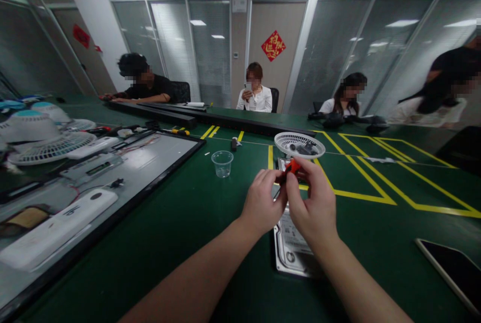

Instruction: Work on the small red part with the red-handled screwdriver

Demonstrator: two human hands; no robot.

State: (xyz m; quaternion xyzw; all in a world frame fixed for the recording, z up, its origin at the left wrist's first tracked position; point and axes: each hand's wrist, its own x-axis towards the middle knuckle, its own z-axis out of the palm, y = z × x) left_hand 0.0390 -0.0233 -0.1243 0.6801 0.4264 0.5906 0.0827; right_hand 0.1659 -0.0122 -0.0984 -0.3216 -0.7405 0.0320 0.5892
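Both my hands are raised together over a silver hard drive (291, 250) lying on the green table. My left hand (263, 202) is closed in a pinch on the dark near end of a small tool. My right hand (311, 202) is closed around the tool's red handle (292, 165), which pokes up between the fingers. Just beyond the hands sits a round white fan grille (299, 145) with small dark parts in it.
A clear plastic cup (222, 163) stands left of the hands. A large framed panel (112, 172) with white parts and fan pieces fills the left side. A phone (451, 268) lies at the right edge. Yellow tape lines mark the table. Several people sit at the far side.
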